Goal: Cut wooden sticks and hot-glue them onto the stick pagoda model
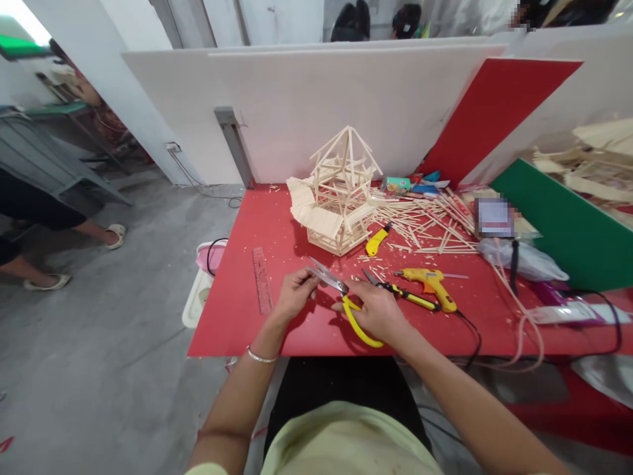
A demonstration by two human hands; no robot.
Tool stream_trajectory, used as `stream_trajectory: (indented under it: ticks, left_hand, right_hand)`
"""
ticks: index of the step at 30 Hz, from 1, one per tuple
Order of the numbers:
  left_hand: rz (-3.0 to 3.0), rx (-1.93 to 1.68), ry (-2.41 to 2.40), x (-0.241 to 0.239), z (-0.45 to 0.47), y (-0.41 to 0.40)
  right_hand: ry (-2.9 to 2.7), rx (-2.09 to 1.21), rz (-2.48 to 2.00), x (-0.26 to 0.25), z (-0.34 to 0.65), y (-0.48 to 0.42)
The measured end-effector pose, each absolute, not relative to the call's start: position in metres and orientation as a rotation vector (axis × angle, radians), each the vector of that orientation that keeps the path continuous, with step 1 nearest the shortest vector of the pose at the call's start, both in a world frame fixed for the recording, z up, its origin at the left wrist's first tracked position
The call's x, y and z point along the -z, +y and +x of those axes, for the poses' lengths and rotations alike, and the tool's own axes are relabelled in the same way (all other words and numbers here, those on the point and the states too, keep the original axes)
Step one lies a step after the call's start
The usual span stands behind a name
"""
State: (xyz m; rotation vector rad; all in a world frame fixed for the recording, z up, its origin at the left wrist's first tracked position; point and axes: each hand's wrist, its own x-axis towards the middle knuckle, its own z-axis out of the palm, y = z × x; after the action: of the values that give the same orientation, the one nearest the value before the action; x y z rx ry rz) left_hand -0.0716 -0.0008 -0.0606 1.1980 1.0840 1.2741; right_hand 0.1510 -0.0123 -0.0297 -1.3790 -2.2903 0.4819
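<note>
My right hand (378, 310) grips yellow-handled scissors (341, 297), whose blades point left and stand parted. My left hand (295, 290) is pinched at the blade tips on something too small to make out, perhaps a thin stick. Both hands hover over the red table (237, 310). Behind them stands a small house model (339, 191) built of thin wooden sticks. A yellow glue gun (430, 284) and a second yellow-handled tool (400, 291) lie just right of my right hand.
Loose sticks (425, 224) are strewn right of the model, with a yellow cutter (376, 241). A clear ruler (262, 280) lies at left. White, red and green boards stand behind. A seated person's legs (44, 251) are at far left. Cables trail at right.
</note>
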Motion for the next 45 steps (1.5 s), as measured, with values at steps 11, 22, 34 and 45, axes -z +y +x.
stream_trajectory:
  ticks: [11,22,34,45]
  left_hand:
    - [1.0,-1.349,1.029,0.055,-0.069,0.004]
    - [1.017,-1.316,0.995,0.055,-0.07,0.002]
    - [0.849,-1.391,0.982,0.064,-0.071,0.004]
    - [1.264,-1.036,0.86,0.026,-0.045,-0.007]
  right_hand:
    - [-2.345,-0.406,-1.444,0.024,0.146,-0.01]
    - [-2.328,-0.544,-1.395,0.024,0.143,-0.012]
    - [-2.415,-0.198,-1.634,0.044,0.115,-0.016]
    - [-1.815,-0.868,-1.185,0.012,0.142,-0.007]
